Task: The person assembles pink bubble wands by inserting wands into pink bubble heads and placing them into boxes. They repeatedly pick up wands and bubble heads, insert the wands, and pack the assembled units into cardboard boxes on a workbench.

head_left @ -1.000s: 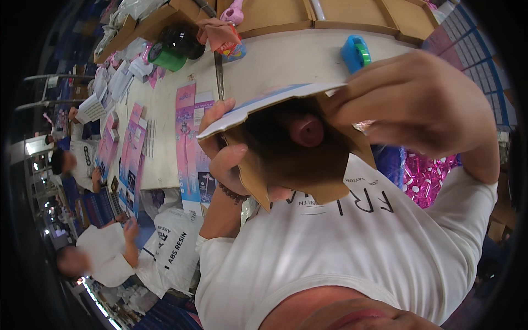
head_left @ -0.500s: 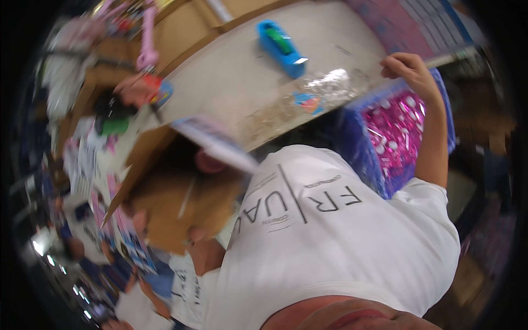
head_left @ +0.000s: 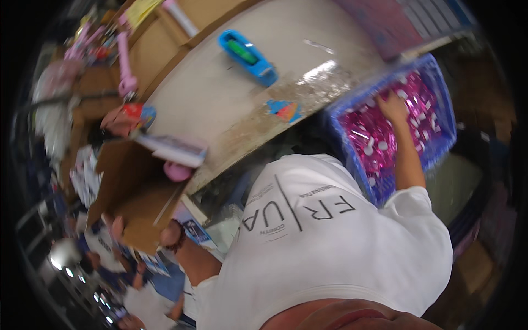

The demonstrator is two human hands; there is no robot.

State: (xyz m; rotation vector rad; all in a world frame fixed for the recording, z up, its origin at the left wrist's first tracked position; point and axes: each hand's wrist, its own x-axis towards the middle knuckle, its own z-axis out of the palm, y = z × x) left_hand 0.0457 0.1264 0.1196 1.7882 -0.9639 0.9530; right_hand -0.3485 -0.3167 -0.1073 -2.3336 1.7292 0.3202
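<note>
My left hand point(head_left: 169, 235), with a dark beaded bracelet at the wrist, grips the lower side of an open cardboard box point(head_left: 140, 217); part of the hand is hidden by it. A round pink thing point(head_left: 177, 171) and a flat white printed box point(head_left: 173, 149) show at the cardboard box's mouth. On the right, my right hand point(head_left: 393, 107) reaches into a blue plastic-lined crate point(head_left: 344, 148). Shiny magenta pieces with white round ends point(head_left: 379, 135) fill the crate. My fingertips are down among them, so their grip is hidden.
A blue tape dispenser point(head_left: 247, 58) with a green core stands on the pale table point(head_left: 192, 93). Clear tape and a colourful sticker point(head_left: 284, 110) lie along its near edge. Cardboard point(head_left: 165, 33) and a pink stick-shaped item point(head_left: 125, 66) are at the far left. Other people point(head_left: 146, 300) are at lower left.
My right hand has come down from above the table's edge into the crate of magenta pieces. The cardboard box in my left hand has shifted left, and the view has turned somewhat right.
</note>
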